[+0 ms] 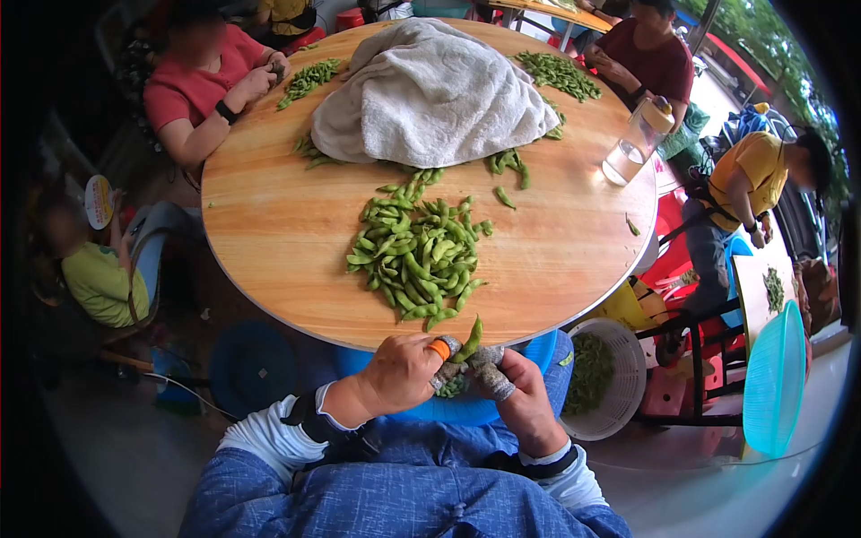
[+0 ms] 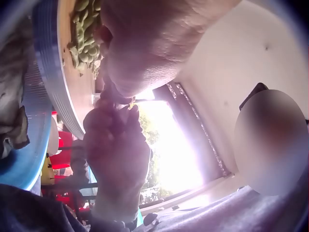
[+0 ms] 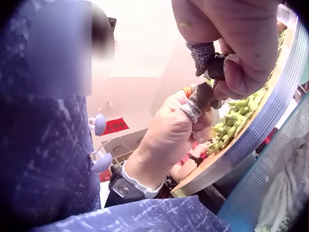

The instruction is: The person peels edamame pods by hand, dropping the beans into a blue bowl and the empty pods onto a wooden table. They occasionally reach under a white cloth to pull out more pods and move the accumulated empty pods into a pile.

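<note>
Between my two hands, at the near edge of the round wooden table (image 1: 574, 242), a green soybean pod (image 1: 469, 341) points upward. My left hand (image 1: 395, 377), with an orange band on one finger, pinches it with finger and thumb. The right hand (image 1: 531, 403) pinches at the pod's lower end from the other side. Grey knitted covers (image 3: 193, 110) wrap some fingertips of both hands, and they hide part of the pod. Below the hands sits a blue basin (image 1: 529, 354) with some green beans in it. A heap of soybean pods (image 1: 417, 255) lies on the table just ahead.
A pale towel (image 1: 430, 94) covers a mound mid-table, with loose pods around it. A water bottle (image 1: 632, 143) stands at the right edge. On the floor to the right is a white basket (image 1: 619, 394) of greens. Other people sit around this table and another.
</note>
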Tool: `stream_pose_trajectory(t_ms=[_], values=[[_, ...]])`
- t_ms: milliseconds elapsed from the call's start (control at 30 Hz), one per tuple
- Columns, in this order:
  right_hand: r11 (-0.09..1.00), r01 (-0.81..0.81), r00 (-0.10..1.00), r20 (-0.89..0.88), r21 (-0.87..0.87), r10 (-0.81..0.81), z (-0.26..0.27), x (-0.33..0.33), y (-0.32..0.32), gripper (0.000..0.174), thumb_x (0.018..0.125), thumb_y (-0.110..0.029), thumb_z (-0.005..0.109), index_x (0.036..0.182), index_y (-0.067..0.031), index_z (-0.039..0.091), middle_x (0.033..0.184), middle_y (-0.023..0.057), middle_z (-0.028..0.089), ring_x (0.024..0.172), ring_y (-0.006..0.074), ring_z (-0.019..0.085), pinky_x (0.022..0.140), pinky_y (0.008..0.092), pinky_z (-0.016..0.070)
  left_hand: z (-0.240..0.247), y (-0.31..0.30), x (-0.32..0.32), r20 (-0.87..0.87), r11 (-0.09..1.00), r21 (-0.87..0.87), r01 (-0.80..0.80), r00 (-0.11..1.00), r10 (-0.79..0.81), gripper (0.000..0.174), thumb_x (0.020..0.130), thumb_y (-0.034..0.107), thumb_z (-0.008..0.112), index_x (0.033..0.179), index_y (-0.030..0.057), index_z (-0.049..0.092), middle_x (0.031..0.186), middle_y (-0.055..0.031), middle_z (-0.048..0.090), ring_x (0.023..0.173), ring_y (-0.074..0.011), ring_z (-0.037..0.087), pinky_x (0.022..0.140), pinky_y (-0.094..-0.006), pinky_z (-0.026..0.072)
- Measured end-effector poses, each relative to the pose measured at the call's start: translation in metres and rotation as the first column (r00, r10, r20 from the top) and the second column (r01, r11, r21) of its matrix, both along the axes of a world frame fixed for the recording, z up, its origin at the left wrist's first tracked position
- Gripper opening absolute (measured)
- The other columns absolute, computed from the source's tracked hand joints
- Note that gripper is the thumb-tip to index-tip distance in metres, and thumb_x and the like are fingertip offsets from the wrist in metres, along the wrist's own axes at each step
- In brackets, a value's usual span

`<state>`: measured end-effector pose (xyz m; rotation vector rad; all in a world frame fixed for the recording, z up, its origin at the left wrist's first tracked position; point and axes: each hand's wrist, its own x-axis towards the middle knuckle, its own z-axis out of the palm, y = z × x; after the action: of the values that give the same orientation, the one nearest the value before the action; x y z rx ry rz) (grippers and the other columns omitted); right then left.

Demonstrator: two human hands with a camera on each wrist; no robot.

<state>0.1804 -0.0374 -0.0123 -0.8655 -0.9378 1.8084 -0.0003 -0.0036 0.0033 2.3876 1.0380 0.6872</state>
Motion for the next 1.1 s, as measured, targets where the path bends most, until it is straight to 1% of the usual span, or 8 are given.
stream_pose_trajectory(t_ms=[67, 167, 367, 667, 733, 833, 967, 1100], values=[[1.000, 0.001, 1.000, 0.009, 0.015, -0.001, -0.001, 0.000, 0.000, 0.027, 0.084, -0.012, 0.054, 0.106, 0.0031, 0.049, 0.097, 0.0045, 0.056, 0.090, 0.0109, 0.052, 0.082, 0.0250, 0.0407, 0.003, 0.000, 0.001, -0.079, 0.997, 0.080, -0.012, 0.997, 0.018, 0.026, 0.060, 0.003, 0.056, 0.087, -0.0004, 0.055, 0.069, -0.0130, 0.055, 0.067, -0.0280, 0.056, 0.058, -0.0362, 0.0450], [0.999, -0.012, 1.000, 0.020, 0.047, 0.011, -0.001, -0.001, 0.001, 0.029, 0.084, -0.012, 0.054, 0.108, 0.0032, 0.047, 0.100, 0.0054, 0.055, 0.091, 0.0109, 0.051, 0.083, 0.0251, 0.0400, 0.006, -0.001, 0.002, -0.127, 0.983, 0.181, -0.007, 0.991, 0.031, 0.017, 0.061, 0.004, 0.055, 0.077, 0.0008, 0.055, 0.064, -0.0098, 0.052, 0.062, -0.0246, 0.055, 0.054, -0.0349, 0.0444], [0.997, -0.028, 1.000, 0.011, 0.072, 0.027, 0.001, -0.001, 0.001, 0.030, 0.084, -0.011, 0.053, 0.110, 0.0032, 0.045, 0.102, 0.0060, 0.054, 0.094, 0.0119, 0.050, 0.084, 0.0259, 0.0391, 0.014, -0.004, 0.003, -0.143, 0.988, 0.157, -0.004, 0.989, 0.026, 0.010, 0.061, 0.004, 0.055, 0.070, 0.0024, 0.052, 0.062, -0.0088, 0.051, 0.061, -0.0233, 0.054, 0.053, -0.0340, 0.0438], [0.991, -0.025, 0.999, 0.032, 0.131, 0.021, 0.003, 0.002, -0.001, 0.028, 0.084, -0.008, 0.052, 0.110, 0.0026, 0.047, 0.103, 0.0050, 0.054, 0.095, 0.0111, 0.049, 0.085, 0.0256, 0.0383, 0.026, -0.004, 0.004, -0.162, 0.993, 0.120, 0.005, 0.987, 0.015, 0.012, 0.059, 0.005, 0.058, 0.069, 0.0028, 0.051, 0.060, -0.0087, 0.051, 0.060, -0.0243, 0.054, 0.052, -0.0346, 0.0439], [0.985, -0.016, 0.998, 0.056, 0.170, 0.006, 0.001, 0.002, -0.001, 0.028, 0.084, -0.008, 0.052, 0.110, 0.0023, 0.047, 0.103, 0.0045, 0.054, 0.094, 0.0108, 0.049, 0.085, 0.0253, 0.0381, 0.023, -0.003, 0.005, -0.119, 0.997, 0.075, -0.028, 0.992, 0.037, 0.014, 0.058, 0.004, 0.058, 0.070, 0.0028, 0.052, 0.061, -0.0091, 0.051, 0.060, -0.0253, 0.055, 0.052, -0.0349, 0.0440], [0.992, 0.007, 1.000, 0.017, 0.127, -0.009, 0.003, 0.000, -0.001, 0.027, 0.084, -0.008, 0.052, 0.108, 0.0021, 0.048, 0.101, 0.0040, 0.054, 0.093, 0.0104, 0.049, 0.085, 0.0251, 0.0380, 0.021, -0.003, 0.005, -0.084, 0.998, 0.054, -0.044, 0.995, 0.049, 0.016, 0.056, 0.004, 0.058, 0.072, 0.0026, 0.052, 0.062, -0.0099, 0.053, 0.060, -0.0266, 0.055, 0.052, -0.0355, 0.0441], [0.992, -0.026, 0.999, 0.033, 0.121, 0.022, 0.001, 0.001, -0.002, 0.027, 0.085, -0.009, 0.051, 0.109, 0.0019, 0.047, 0.101, 0.0040, 0.053, 0.094, 0.0107, 0.049, 0.085, 0.0249, 0.0375, 0.021, -0.004, 0.005, -0.112, 0.998, 0.050, -0.038, 0.993, 0.044, 0.015, 0.057, 0.002, 0.056, 0.071, 0.0025, 0.052, 0.062, -0.0108, 0.053, 0.060, -0.0274, 0.056, 0.051, -0.0364, 0.0441], [0.991, -0.043, 0.997, 0.065, 0.125, 0.035, 0.006, 0.000, -0.002, 0.027, 0.085, -0.009, 0.051, 0.110, 0.0017, 0.046, 0.102, 0.0041, 0.053, 0.095, 0.0107, 0.048, 0.085, 0.0247, 0.0370, 0.020, -0.003, 0.005, -0.090, 0.996, 0.079, -0.030, 0.995, 0.037, 0.019, 0.053, 0.003, 0.057, 0.072, 0.0016, 0.054, 0.057, -0.0120, 0.051, 0.055, -0.0288, 0.054, 0.049, -0.0369, 0.0428]])
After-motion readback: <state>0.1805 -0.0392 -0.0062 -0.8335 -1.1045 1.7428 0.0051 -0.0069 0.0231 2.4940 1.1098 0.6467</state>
